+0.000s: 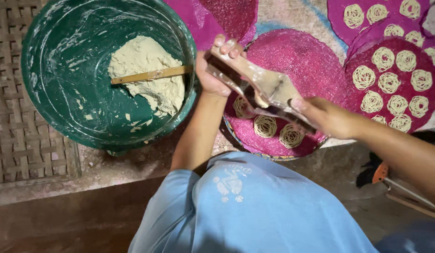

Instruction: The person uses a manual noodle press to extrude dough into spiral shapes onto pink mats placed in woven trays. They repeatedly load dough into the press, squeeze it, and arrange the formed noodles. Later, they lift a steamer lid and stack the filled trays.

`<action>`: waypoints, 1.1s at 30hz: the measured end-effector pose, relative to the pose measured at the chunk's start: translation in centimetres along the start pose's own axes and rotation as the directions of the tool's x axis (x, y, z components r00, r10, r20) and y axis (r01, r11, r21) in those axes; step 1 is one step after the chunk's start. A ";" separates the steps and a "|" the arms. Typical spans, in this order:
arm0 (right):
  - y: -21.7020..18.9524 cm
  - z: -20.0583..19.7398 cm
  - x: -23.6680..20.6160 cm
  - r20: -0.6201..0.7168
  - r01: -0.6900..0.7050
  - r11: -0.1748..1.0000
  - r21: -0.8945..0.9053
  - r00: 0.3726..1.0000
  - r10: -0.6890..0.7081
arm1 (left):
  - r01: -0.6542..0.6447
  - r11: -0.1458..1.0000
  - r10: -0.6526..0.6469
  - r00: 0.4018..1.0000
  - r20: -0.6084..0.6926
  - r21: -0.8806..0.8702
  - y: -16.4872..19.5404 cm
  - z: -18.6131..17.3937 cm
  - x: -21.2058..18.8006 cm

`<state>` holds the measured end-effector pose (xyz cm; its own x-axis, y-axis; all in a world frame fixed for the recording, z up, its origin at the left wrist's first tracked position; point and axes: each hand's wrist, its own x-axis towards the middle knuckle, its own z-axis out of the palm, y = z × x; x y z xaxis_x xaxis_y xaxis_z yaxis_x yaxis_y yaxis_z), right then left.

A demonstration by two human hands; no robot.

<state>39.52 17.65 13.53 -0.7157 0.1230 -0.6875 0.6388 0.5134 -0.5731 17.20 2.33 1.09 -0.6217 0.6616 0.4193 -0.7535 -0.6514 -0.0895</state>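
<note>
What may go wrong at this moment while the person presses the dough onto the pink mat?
The press, held by both the left hand and right hand, hangs close over three noodle coils; a new coil might overlap them. The coils sit near the edge of the pink mat, so strands might fall off.

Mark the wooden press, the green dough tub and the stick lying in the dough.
wooden press [262, 89], head view, on its middle where the two handles meet.
green dough tub [63, 89], head view, on its bare inner wall.
stick [149, 75], head view, at mid-length.
</note>
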 end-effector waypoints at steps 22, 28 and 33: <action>6.0 -1.1 4.4 -0.208 0.219 0.946 0.240 0.963 -0.170 | 0.029 -0.425 -0.168 0.980 -0.110 0.905 2.2 -4.4 -8.8; 9.2 -2.7 3.6 -0.232 0.372 0.852 0.369 0.924 -0.303 | 0.160 -0.730 -0.141 0.916 -0.376 0.665 1.4 4.0 -9.4; 8.9 -3.4 3.4 -0.029 0.388 0.843 0.374 0.913 -0.407 | 0.403 0.386 -0.091 0.912 -0.400 0.830 0.8 4.2 -1.9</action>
<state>41.81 25.51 7.64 -0.9216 -0.0723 -0.3813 0.3663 0.1626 -0.9162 18.72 -1.02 4.01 -0.5838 0.8114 0.0293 -0.3639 -0.2938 0.8839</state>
